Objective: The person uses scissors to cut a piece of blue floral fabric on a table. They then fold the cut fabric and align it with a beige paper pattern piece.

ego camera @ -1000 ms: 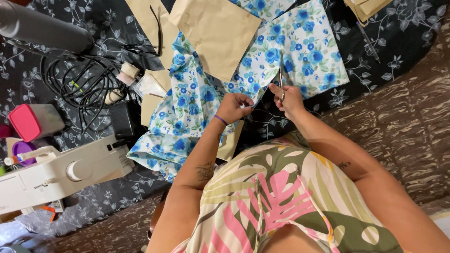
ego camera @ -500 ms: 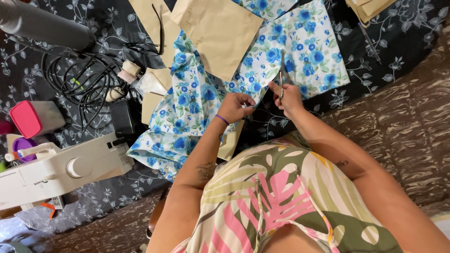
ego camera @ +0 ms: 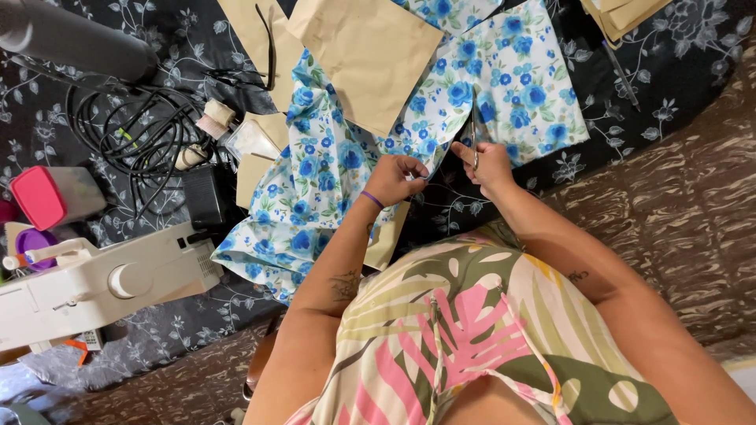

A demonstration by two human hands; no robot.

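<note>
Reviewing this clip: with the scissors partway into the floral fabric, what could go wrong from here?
1. The left hand grips the blue floral fabric close to the scissors in the right hand; fingers could get nicked.
2. The brown paper pattern lies loose on the fabric; it may shift and skew the cut.
3. The fabric is bunched at the left, so a hidden fold might be cut.

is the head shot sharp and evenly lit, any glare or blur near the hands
Head view: light soft and even, no hard shadows or glare on the floral fabric; left hand and right hand with the scissors fairly sharp; grey cylinder at top left soft and out of focus; the torso fills the lower frame.
</note>
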